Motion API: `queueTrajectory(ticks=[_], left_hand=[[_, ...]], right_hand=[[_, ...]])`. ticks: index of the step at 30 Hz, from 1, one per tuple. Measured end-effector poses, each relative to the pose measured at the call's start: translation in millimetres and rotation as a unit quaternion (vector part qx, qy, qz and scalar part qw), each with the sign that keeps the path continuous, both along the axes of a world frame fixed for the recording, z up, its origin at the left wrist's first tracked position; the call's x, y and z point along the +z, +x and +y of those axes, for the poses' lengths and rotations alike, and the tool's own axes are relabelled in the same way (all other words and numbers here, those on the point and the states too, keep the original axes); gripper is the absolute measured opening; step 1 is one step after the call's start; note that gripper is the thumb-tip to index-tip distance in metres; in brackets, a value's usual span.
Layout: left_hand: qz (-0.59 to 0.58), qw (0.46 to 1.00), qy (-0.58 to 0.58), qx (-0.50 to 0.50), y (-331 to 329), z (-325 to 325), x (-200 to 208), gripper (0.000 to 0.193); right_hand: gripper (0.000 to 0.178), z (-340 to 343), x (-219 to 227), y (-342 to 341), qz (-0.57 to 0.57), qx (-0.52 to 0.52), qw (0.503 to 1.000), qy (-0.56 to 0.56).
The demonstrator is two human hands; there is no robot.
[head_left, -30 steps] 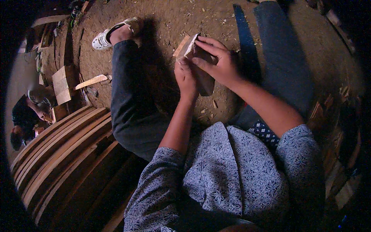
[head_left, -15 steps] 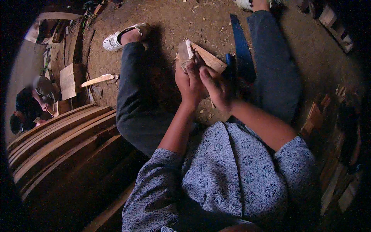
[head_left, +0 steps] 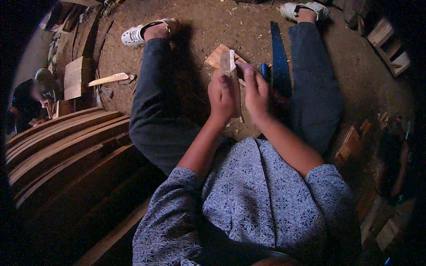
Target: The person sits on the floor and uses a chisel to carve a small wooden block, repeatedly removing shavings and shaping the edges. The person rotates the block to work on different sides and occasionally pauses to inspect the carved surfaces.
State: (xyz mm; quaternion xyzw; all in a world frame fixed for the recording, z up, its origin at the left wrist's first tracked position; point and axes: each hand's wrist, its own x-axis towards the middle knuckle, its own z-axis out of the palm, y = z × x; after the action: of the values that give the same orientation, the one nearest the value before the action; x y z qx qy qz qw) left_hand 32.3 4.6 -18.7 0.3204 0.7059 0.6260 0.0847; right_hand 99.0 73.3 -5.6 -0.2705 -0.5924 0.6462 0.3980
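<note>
My left hand (head_left: pixel 222 97) is wrapped around a short piece of wood (head_left: pixel 225 62), held upright, its top edge pale and freshly cut. My right hand (head_left: pixel 256 95) is close beside it on the right, thumb pointing forward and fingers curled. What those fingers grip is hidden, though something dark shows by the thumb tip. Beyond the hands a flat light-brown wooden offcut (head_left: pixel 216 55) lies on the dirt floor. A small blue cylinder (head_left: pixel 264 69) is just right of my right hand, near a long flat blue strip (head_left: pixel 279 57).
Long stacked planks (head_left: pixel 66 137) fill the left side. A pale carved stick (head_left: pixel 108 80) and a wooden block (head_left: pixel 73 79) lie near my left leg. Another person (head_left: pixel 33 97) works at far left. Wood scraps (head_left: pixel 350 144) lie at right, with a wooden frame (head_left: pixel 390 46) at far right.
My hands have shifted slightly right. The right hand has turned more upright and drawn apart from the left. The wood piece now stands straighter, and more of the offcut's left end shows.
</note>
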Motion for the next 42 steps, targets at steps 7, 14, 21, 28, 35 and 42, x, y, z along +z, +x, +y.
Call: queueTrajectory(ticks=[7,14,21,28,35,42], left_hand=[[-0.587,0.802,0.061,-0.091,-16.3,-12.8,18.0,0.090],[-0.598,0.795,0.073,-0.070,-29.6,-24.0,-19.4,0.040],[-0.360,0.930,-0.065,-0.042,-43.6,-17.9,-30.9,0.053],[-0.268,0.960,-0.019,-0.074,-32.6,-13.9,-21.7,0.053],[-0.246,0.965,-0.010,-0.088,-34.1,-3.2,-19.8,0.050],[-0.140,0.985,-0.064,-0.074,-33.1,0.2,-37.4,0.039]], right_hand=[[0.025,61.4,26.6,34.6,0.042,-0.071,0.977,-0.199],[0.026,122.0,32.3,35.2,0.043,-0.020,0.968,-0.247],[0.026,109.5,12.8,-2.7,-0.050,0.099,0.971,-0.210],[0.042,91.1,-27.3,5.0,-0.103,0.108,0.971,-0.186],[0.036,89.2,-28.6,1.5,-0.155,0.133,0.960,-0.190],[0.036,97.9,-43.9,2.6,-0.125,0.171,0.948,-0.237]])
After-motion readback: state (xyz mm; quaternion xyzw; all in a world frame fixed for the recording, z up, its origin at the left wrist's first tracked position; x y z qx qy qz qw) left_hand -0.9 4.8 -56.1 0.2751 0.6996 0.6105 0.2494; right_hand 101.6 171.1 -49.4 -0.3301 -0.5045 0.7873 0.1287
